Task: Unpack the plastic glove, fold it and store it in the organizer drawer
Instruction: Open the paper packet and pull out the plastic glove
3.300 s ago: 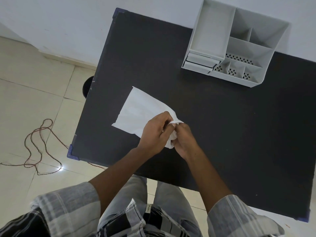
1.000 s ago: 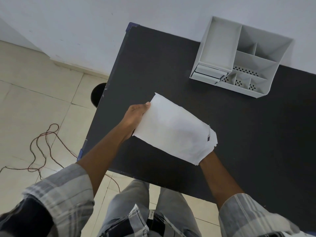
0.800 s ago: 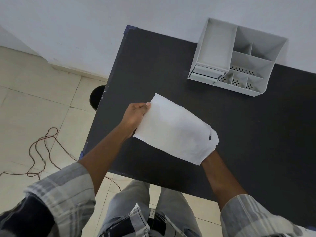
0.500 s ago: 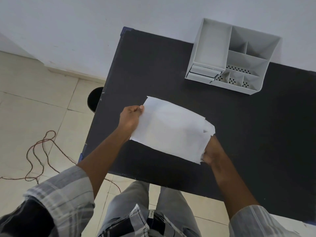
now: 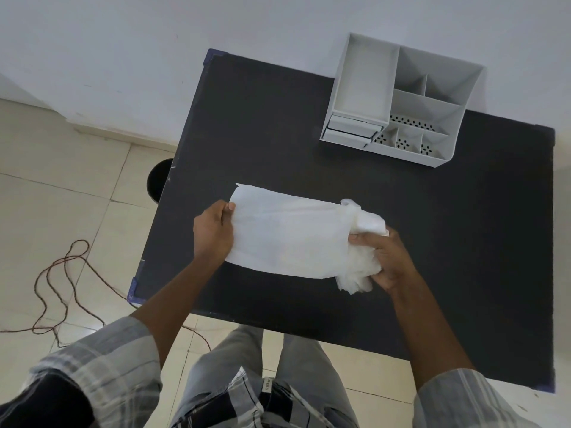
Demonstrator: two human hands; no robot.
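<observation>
Your right hand [image 5: 386, 257], inside the white packet [image 5: 287, 236] half a second ago, is now out with the crumpled plastic glove [image 5: 360, 242] in its grip, above the desk [image 5: 278, 125]; your left hand [image 5: 213, 233] pinches the packet's far end. Unpacking is nearly done; folding and the organizer [image 5: 401, 100] drawer [image 5: 349, 135] remain

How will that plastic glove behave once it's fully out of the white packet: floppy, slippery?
Probably very floppy: the plastic glove bunches into crumpled folds where the right hand grips it. Likely light, since the thin translucent film sags loosely out of the white packet held by the left hand. Possibly slippery and slow to hold a crease; flatten it on the table.
</observation>
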